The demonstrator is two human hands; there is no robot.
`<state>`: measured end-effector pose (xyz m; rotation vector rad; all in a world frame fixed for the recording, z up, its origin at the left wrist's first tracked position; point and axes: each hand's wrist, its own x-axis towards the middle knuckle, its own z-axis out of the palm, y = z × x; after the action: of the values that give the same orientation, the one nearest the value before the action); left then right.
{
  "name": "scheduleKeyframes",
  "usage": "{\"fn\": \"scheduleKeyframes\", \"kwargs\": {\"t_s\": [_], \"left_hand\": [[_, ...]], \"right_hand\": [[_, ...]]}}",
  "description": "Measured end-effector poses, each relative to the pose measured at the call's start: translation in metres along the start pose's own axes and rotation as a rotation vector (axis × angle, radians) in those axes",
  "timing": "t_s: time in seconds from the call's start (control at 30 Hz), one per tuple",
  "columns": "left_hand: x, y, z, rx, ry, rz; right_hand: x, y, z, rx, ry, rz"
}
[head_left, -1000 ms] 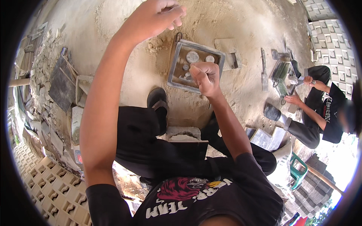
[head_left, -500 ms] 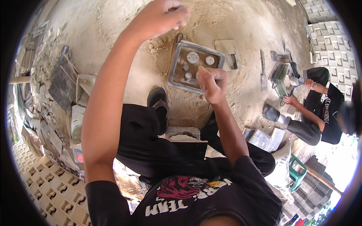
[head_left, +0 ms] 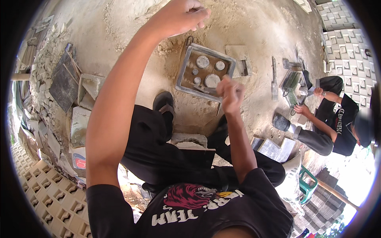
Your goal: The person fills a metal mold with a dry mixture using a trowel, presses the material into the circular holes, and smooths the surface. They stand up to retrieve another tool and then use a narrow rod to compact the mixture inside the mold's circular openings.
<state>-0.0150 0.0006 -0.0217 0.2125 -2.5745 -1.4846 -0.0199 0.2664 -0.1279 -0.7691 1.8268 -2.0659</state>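
Flat on the ground [head_left: 258, 95], probably for easy reach, lies the grey frame [head_left: 183, 66] — left hand [head_left: 186, 18] beyond it, right hand [head_left: 231, 95] by its edge — both grips curled, on what I cannot tell.

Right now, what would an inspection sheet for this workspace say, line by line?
Surface: dusty, pale ground, crumbs scattered.
Job's things: grey rectangular frame with five round discs of differing sizes inside.
Clutter: pale slab beside the frame, long bar, rubble at far left.
Hands: left hand raised, fingers curled; right hand blurred at the frame's near right corner, grip unclear.
Cables: nothing seen.
Surroundings: co-worker at right; patterned blocks lower left.
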Motion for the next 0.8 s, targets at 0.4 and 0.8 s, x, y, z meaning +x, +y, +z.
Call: {"fn": "scheduleKeyframes", "kwargs": {"t_s": [0.4,0.8], "left_hand": [[0.002,0.002,0.004,0.033,-0.016,0.017],[0.001,0.004,-0.003,0.020,-0.016,-0.026]], "right_hand": [[0.024,0.005,0.019,-0.016,0.521,-0.192],[0.056,0.018,0.032,-0.315,0.496,-0.177]]}}
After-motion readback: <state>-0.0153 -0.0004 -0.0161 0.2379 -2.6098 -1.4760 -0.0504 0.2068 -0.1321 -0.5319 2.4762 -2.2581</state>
